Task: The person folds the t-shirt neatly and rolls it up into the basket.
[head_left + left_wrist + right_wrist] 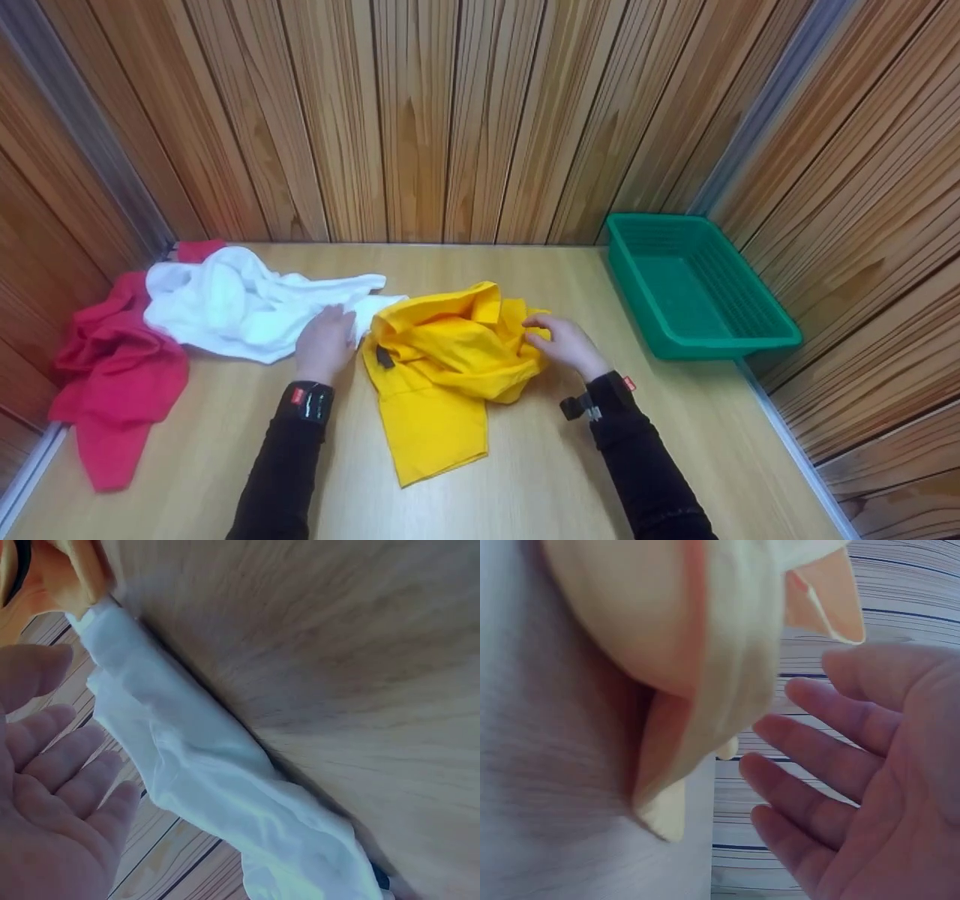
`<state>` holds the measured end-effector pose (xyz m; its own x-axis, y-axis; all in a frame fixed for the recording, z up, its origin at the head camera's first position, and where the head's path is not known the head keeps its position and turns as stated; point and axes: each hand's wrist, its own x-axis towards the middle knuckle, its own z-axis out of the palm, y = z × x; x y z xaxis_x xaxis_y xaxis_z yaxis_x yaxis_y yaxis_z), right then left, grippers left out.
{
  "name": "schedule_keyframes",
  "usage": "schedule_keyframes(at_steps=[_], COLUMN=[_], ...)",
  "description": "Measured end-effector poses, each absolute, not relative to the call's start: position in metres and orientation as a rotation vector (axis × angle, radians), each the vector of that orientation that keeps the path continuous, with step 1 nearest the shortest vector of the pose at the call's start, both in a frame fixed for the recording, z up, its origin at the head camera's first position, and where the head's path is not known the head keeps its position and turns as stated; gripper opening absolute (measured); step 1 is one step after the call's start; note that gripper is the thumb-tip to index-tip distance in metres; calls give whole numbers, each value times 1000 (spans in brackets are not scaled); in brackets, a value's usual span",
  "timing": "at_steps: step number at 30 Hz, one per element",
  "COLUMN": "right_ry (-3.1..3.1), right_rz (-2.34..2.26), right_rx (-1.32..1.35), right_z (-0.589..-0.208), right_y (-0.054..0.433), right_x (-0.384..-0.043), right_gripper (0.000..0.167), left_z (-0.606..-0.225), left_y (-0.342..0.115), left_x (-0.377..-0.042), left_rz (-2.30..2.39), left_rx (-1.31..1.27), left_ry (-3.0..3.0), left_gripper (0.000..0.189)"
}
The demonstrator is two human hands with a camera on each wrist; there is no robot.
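A crumpled yellow garment (450,352) lies mid-table, one flat part spread toward the near side and a small dark tag on its left. My left hand (326,345) is at its left, over the near edge of a bunched white cloth (232,300); in the left wrist view the fingers (64,757) are loosely extended and the palm holds nothing. On the yellow garment's right side is my right hand (566,345), its fingertips right at the fabric in the head view. The right wrist view shows those fingers (817,757) spread, slightly bent, beside the hanging yellow folds (727,637).
A red cloth (124,375) lies at the far left, partly under the white one. At the back right stands a green plastic basket (720,349) against the wood-panelled wall (862,247). Panels also close off the back and left of the wooden table (540,480).
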<state>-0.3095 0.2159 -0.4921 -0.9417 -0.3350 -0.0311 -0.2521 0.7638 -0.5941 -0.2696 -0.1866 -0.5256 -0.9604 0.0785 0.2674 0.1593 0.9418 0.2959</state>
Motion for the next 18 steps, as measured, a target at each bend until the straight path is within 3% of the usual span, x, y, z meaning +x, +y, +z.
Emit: schedule_keyframes(at_steps=[9,18], right_ry=[2805,2790], right_rz=[-771,-779], right_rx=[-463,-609], right_z=[-513,-530], right_y=[219,223], right_x=[-306,-304], right_gripper=[42,49], left_z=[-534,-534], left_y=[-194,-190], left_x=[-266,-274], left_rz=[-513,-383], left_rx=[-65,-88], left_ry=[-2974,-2935], left_gripper=[40,5])
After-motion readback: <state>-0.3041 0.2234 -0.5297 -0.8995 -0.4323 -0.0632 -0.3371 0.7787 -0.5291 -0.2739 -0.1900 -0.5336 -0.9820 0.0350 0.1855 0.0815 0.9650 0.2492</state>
